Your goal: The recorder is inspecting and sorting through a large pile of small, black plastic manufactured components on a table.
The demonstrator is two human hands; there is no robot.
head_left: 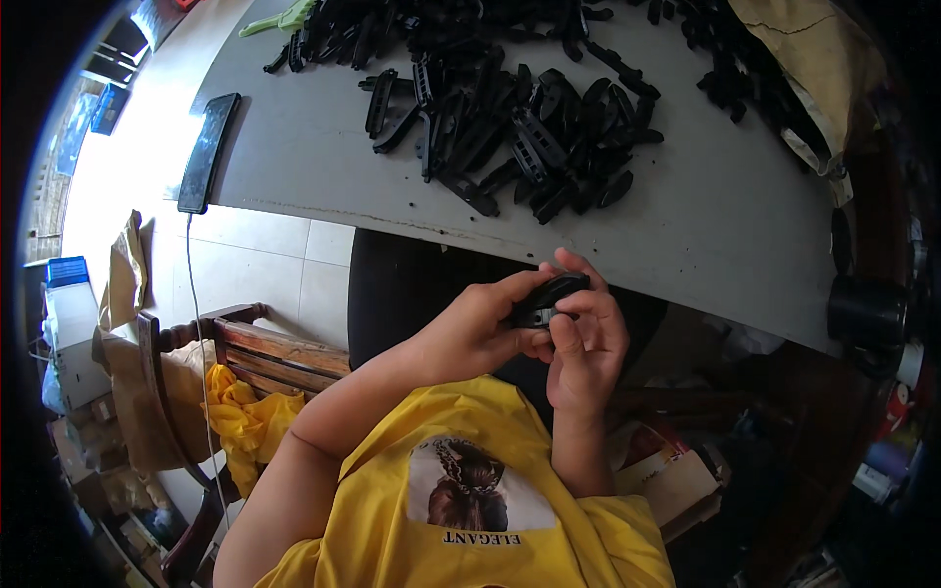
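Facing one grey table [686, 216], strewn toward the far side with black parts [539, 142] too overlapped to count. Using two hands, left hand [495, 318] and right hand [588, 343]. With one phone [209, 155] at far left. Gripping one black piece [555, 288] between both, by the near edge.

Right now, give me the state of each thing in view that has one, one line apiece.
Black part: held in both hands
Left hand: fingers closed on the part
Right hand: fingers bent, gripping the part
Phone: lying at the table's edge, screen dark
Cable: plugged into the phone
Black pieces: loose, heaped
Yellow cloth: crumpled on the chair
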